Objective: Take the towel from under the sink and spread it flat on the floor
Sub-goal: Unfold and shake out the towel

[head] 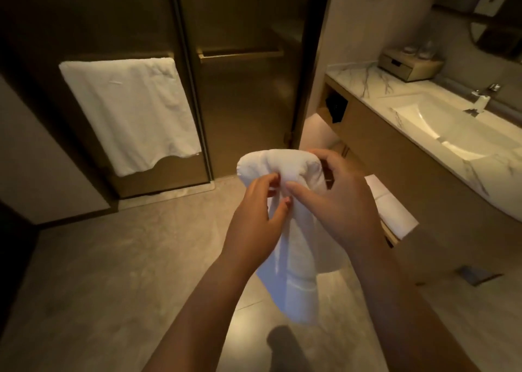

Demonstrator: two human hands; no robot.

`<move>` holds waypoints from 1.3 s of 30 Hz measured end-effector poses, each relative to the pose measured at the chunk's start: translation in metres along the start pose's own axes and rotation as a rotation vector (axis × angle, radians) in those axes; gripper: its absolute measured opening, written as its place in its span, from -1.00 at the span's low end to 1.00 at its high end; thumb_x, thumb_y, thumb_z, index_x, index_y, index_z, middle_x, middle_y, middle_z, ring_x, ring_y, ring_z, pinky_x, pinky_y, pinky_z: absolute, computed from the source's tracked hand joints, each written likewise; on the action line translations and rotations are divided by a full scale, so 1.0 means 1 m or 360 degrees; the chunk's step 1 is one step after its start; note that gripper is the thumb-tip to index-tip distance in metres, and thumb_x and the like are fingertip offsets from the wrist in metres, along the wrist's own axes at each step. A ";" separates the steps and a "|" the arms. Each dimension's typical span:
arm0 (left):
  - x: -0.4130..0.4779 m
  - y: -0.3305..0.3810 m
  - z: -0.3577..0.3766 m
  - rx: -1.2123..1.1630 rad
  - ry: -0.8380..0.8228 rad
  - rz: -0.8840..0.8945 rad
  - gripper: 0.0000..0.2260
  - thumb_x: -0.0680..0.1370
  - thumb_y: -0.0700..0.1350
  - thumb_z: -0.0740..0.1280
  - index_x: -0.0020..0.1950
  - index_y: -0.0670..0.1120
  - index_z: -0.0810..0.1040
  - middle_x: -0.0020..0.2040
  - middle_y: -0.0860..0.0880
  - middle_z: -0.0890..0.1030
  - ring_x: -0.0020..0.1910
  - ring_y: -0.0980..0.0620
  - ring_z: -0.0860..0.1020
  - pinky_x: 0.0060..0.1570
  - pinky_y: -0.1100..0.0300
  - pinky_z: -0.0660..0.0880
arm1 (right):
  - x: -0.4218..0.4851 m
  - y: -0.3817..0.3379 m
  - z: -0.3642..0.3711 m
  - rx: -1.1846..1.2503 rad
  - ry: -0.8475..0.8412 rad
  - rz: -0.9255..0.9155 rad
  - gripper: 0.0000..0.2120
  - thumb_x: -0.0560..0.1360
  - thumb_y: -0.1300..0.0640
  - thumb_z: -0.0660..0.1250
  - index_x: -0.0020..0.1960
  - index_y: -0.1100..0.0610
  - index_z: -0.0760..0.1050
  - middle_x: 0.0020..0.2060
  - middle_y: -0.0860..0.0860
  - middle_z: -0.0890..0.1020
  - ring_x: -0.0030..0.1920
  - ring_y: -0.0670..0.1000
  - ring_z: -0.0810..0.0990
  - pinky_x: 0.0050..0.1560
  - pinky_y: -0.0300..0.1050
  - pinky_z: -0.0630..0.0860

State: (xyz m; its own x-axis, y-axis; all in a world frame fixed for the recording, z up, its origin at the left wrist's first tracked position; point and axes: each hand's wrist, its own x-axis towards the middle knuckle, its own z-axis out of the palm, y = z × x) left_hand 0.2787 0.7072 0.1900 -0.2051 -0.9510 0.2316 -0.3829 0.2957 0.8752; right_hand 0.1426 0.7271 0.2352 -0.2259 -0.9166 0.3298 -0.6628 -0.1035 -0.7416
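A white folded towel (293,258) hangs in the air in front of me, bunched at the top and drooping toward the tiled floor (113,272). My left hand (254,216) pinches its near edge between thumb and fingers. My right hand (341,199) grips the top right of the bundle, thumb pressed into the cloth beside the left fingers. The sink (440,125) sits in a marble counter at the right, with the wooden cabinet below it.
Another white towel (130,114) hangs on the glass shower door at the left. More folded white towels (392,207) lie on a low shelf under the counter. A small box (409,66) with glasses stands on the counter. A floor drain (477,275) is at the right.
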 end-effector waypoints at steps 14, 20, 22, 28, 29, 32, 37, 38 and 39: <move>-0.123 0.067 0.028 -0.0209 -0.0128 -0.0107 -0.60 0.47 0.15 0.26 0.28 0.07 0.46 0.20 0.13 0.47 0.16 0.27 0.46 0.09 0.20 0.48 | -0.109 0.006 -0.073 0.0112 -0.0008 -0.0228 -0.66 0.56 -0.02 0.25 0.30 0.03 0.49 0.14 -0.09 0.61 0.07 -0.19 0.53 0.03 -0.33 0.47; -0.153 0.078 0.033 -0.0012 0.0120 -0.0021 -0.88 0.54 -0.13 0.21 0.02 -0.05 0.51 -0.08 0.01 0.52 -0.12 0.11 0.50 -0.14 0.07 0.50 | -0.143 -0.006 -0.083 -0.0001 0.0022 -0.0280 -0.67 0.58 0.02 0.21 0.32 0.03 0.46 0.17 -0.08 0.58 0.11 -0.18 0.50 0.07 -0.37 0.38; -0.154 0.083 0.026 0.0053 0.0087 0.0067 -0.87 0.54 -0.13 0.19 -0.01 -0.06 0.51 -0.11 0.00 0.52 -0.13 0.09 0.49 -0.15 0.06 0.49 | -0.148 -0.013 -0.085 -0.0066 0.0077 -0.0345 -0.66 0.58 0.05 0.22 0.34 0.06 0.44 0.19 -0.03 0.58 0.15 -0.11 0.52 0.12 -0.27 0.43; -0.142 0.081 -0.007 0.0212 -0.0014 0.0203 -0.91 0.57 -0.10 0.14 0.01 0.02 0.42 -0.15 0.14 0.45 -0.15 0.33 0.44 -0.24 0.44 0.35 | -0.150 -0.035 -0.068 -0.0153 0.0257 -0.0486 -0.66 0.54 0.06 0.31 0.30 0.08 0.47 0.11 0.07 0.56 0.05 -0.10 0.48 0.01 -0.45 0.33; -0.141 0.077 -0.014 0.0233 -0.0014 0.0219 -0.92 0.58 -0.10 0.14 0.01 0.05 0.39 -0.17 0.18 0.41 -0.16 0.38 0.41 -0.25 0.49 0.31 | -0.150 -0.037 -0.063 -0.0160 0.0274 -0.0499 -0.69 0.54 0.05 0.32 0.26 0.09 0.49 0.09 0.06 0.57 0.04 -0.08 0.51 0.01 -0.47 0.32; -0.140 0.062 -0.032 0.0282 -0.0040 0.0267 -0.83 0.57 -0.11 0.15 0.13 0.03 0.44 -0.09 0.16 0.42 -0.12 0.35 0.40 -0.19 0.53 0.28 | -0.151 -0.044 -0.046 -0.0148 0.0306 -0.0502 -0.73 0.54 0.02 0.30 0.19 0.10 0.52 0.06 0.06 0.59 0.02 -0.08 0.52 0.01 -0.48 0.33; -0.141 0.044 -0.049 0.0361 0.0050 0.0278 -0.75 0.57 0.00 0.18 0.25 0.09 0.41 -0.01 0.20 0.42 -0.06 0.39 0.40 -0.17 0.53 0.31 | -0.149 -0.052 -0.028 -0.0060 0.0274 -0.0414 -0.77 0.56 0.09 0.29 0.19 0.12 0.51 0.08 0.06 0.59 0.06 -0.02 0.55 0.02 -0.25 0.47; -0.141 0.043 -0.051 0.0377 0.0075 0.0270 -0.74 0.56 0.05 0.18 0.24 0.13 0.40 -0.01 0.24 0.41 -0.04 0.44 0.39 -0.20 0.50 0.33 | -0.148 -0.053 -0.027 -0.0041 0.0284 -0.0399 -0.77 0.56 0.09 0.29 0.19 0.11 0.51 0.09 0.06 0.59 0.07 -0.02 0.55 0.03 -0.26 0.47; -0.141 0.042 -0.052 0.0398 0.0093 0.0260 -0.74 0.55 0.09 0.18 0.23 0.18 0.38 -0.02 0.28 0.40 -0.04 0.45 0.39 -0.23 0.47 0.32 | -0.147 -0.054 -0.027 -0.0033 0.0298 -0.0396 -0.77 0.56 0.09 0.29 0.19 0.11 0.51 0.10 0.05 0.58 0.08 -0.03 0.54 0.04 -0.26 0.46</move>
State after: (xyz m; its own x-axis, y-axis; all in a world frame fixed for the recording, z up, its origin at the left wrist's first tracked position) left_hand 0.3386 0.8489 0.2164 -0.2329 -0.8905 0.3909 -0.5604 0.4514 0.6944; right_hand 0.1926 0.8773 0.2425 -0.1812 -0.7771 0.6028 -0.7283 -0.3059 -0.6132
